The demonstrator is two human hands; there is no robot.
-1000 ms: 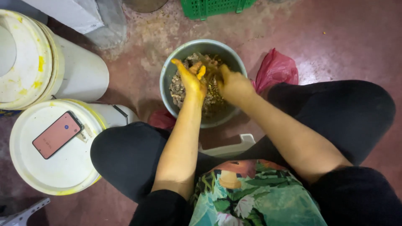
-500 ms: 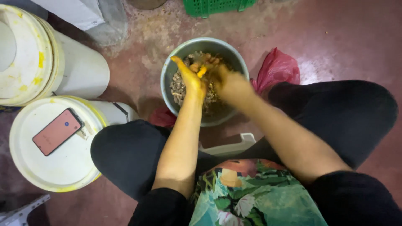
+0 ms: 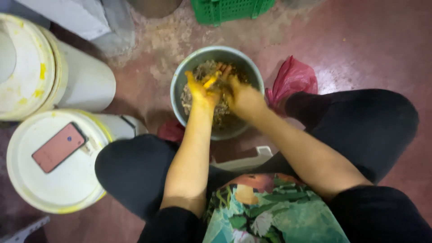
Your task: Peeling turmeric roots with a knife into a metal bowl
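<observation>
A grey metal bowl (image 3: 180, 81) stands on the reddish floor between my knees, filled with a brownish chopped mixture (image 3: 194, 73). Both my hands are over it, stained yellow. My left hand (image 3: 201, 90) is held palm-down with fingers curled on a small yellow-orange piece (image 3: 210, 81). My right hand (image 3: 240, 94) is blurred right beside it, fingers bent against the same piece. Whether the right hand grips anything is unclear.
Two white lidded buckets stand at the left; the nearer bucket (image 3: 27, 180) carries a pink phone (image 3: 58, 147). A red plastic bag (image 3: 291, 79) lies right of the bowl. A green crate (image 3: 229, 9) sits at the top edge, a white stool edge (image 3: 245, 162) under me.
My hands stayed over the bowl and worked together; the right hand moved slightly closer to the left and is now blurred.
</observation>
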